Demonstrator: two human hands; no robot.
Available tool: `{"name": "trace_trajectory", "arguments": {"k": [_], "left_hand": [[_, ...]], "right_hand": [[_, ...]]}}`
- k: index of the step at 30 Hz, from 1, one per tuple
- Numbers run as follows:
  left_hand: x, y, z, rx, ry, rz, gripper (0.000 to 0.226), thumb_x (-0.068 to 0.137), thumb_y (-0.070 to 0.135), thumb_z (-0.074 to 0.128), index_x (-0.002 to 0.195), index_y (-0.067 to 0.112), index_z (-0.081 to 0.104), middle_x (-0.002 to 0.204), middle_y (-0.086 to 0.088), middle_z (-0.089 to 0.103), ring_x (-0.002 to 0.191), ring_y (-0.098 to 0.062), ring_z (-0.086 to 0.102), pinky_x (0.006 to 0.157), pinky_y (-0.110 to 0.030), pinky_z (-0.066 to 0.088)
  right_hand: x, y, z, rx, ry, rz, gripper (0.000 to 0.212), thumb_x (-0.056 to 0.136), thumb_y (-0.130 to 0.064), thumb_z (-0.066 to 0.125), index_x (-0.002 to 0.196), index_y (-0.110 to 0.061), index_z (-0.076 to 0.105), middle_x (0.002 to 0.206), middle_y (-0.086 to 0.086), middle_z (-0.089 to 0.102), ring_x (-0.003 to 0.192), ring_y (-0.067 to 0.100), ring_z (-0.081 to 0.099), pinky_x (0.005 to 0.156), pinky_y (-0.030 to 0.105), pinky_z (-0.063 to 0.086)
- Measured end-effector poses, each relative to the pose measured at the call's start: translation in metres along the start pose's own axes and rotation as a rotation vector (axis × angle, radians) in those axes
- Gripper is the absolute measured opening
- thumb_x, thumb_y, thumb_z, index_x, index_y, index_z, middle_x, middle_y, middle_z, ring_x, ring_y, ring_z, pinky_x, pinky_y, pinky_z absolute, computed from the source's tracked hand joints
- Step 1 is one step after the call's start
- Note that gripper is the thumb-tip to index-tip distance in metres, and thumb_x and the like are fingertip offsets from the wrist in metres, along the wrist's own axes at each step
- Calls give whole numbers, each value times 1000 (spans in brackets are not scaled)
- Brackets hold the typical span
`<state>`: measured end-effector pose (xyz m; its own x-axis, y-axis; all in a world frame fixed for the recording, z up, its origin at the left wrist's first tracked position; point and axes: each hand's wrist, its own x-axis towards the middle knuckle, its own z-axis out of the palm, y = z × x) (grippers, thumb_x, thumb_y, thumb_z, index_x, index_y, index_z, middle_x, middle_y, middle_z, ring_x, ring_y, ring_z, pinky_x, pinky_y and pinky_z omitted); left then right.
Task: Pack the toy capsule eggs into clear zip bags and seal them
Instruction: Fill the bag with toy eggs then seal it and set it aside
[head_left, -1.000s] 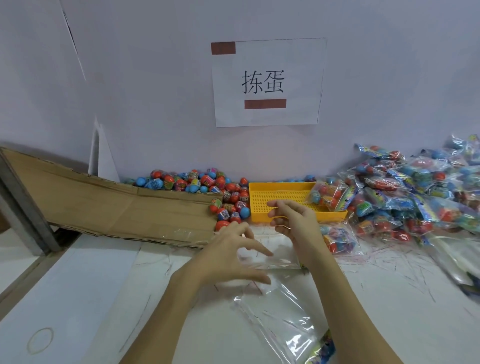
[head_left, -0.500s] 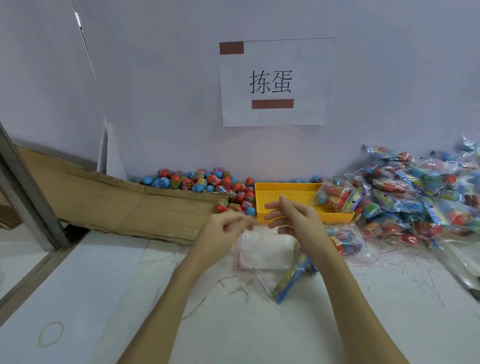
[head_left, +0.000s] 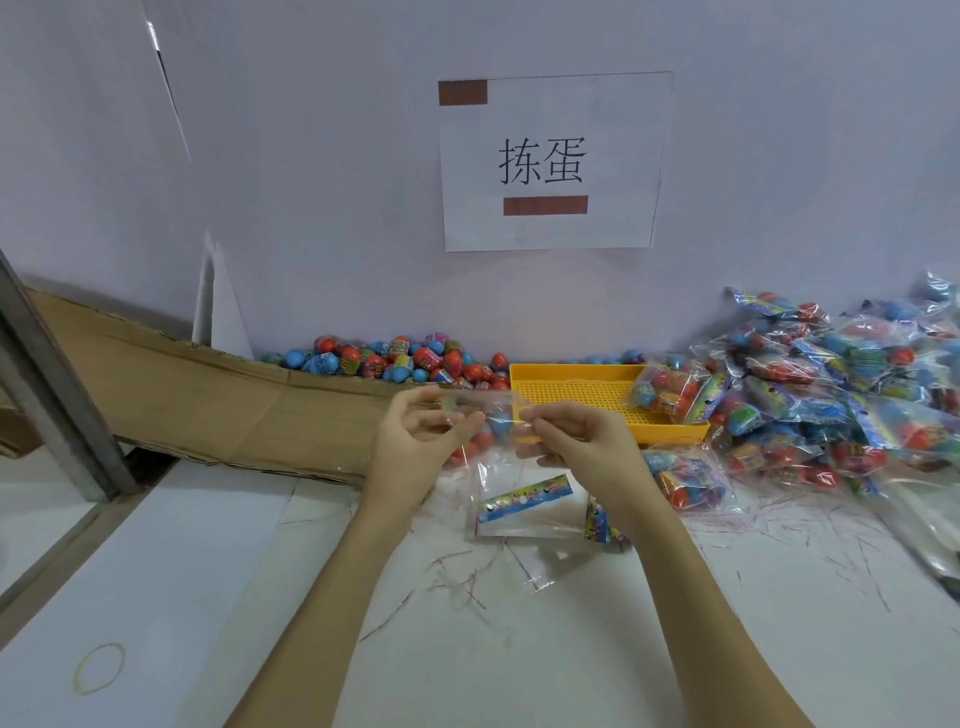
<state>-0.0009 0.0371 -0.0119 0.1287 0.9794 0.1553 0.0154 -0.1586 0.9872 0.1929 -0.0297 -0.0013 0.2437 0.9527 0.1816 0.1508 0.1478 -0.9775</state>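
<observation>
Rubber band lies near left on white bench. Mid-bench, left hand and right hand each pinch the top edge of a clear zip bag, held up; its printed strip shows inside. Beyond: yellow tray, loose capsule eggs far left against the wall, filled bags piled right.

Two bare forearms reach up from the lower edge of the view, with no sleeve showing on either one. The left hand and the right hand wear no gloves. The wrists and fingers carry no watch, band or ring that can be made out.
</observation>
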Motion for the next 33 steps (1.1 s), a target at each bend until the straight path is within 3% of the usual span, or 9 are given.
{"name": "trace_trajectory", "arguments": {"k": [4,7,11,13,15,18,23,27,33], "left_hand": [[-2,-1,3,-153,-72,-31,43,76,23,88,114,16,69,90,-1,80,79,-15,78,61,-18,56],[-1,-5,1,-38,-69,38,20,84,14,84,101,14,74,84,0,79,75,-13,77,61,-22,59],[-1,-8,3,116,-110,96,10,89,13,79,95,19,74,79,1,78,69,-19,76,64,-26,61],[-3,-7,6,179,-116,119,9,90,16,78,95,22,74,77,3,77,64,-16,74,62,-22,58],[-5,-6,8,225,-122,145,8,90,21,78,96,25,75,79,5,75,64,-13,72,62,-19,57],[-6,-5,8,260,-141,172,12,89,24,78,101,26,75,84,3,74,68,-14,71,62,-17,57],[-5,-9,6,451,-158,269,14,91,28,77,105,26,76,87,15,72,78,-11,68,69,-22,59],[-5,-10,6,465,-176,301,10,92,29,77,98,35,73,84,18,70,79,-5,65,66,-11,52],[-4,-9,5,407,-70,294,14,86,34,83,86,30,70,75,15,67,72,0,60,61,-11,48]], "right_hand": [[-1,-1,0,68,-73,63,17,102,-10,59,108,-12,75,97,5,79,87,23,77,73,27,61],[0,1,9,-4,-15,55,17,100,-18,63,114,-12,69,97,3,78,87,18,76,71,26,61],[1,8,24,-458,292,-335,19,90,-18,77,99,-21,60,95,-9,64,85,7,62,67,19,52],[3,10,27,-563,284,-498,14,90,-17,76,96,-22,65,98,-9,61,87,7,57,70,18,48],[3,9,30,-614,196,-549,18,92,-19,74,109,-22,70,111,-10,63,97,1,55,80,11,46],[1,9,35,-677,74,-532,27,94,-21,72,120,-22,70,121,-12,63,105,-4,50,87,5,41],[-2,7,33,-613,49,-417,17,92,-16,74,109,-19,74,99,-9,64,84,4,58,73,13,47],[-2,6,32,-606,69,-380,12,91,-8,73,101,-14,74,93,-6,65,79,5,59,69,10,46],[-1,6,34,-559,255,-419,6,98,-15,65,100,-12,70,94,-2,68,81,9,62,71,17,51]]}}
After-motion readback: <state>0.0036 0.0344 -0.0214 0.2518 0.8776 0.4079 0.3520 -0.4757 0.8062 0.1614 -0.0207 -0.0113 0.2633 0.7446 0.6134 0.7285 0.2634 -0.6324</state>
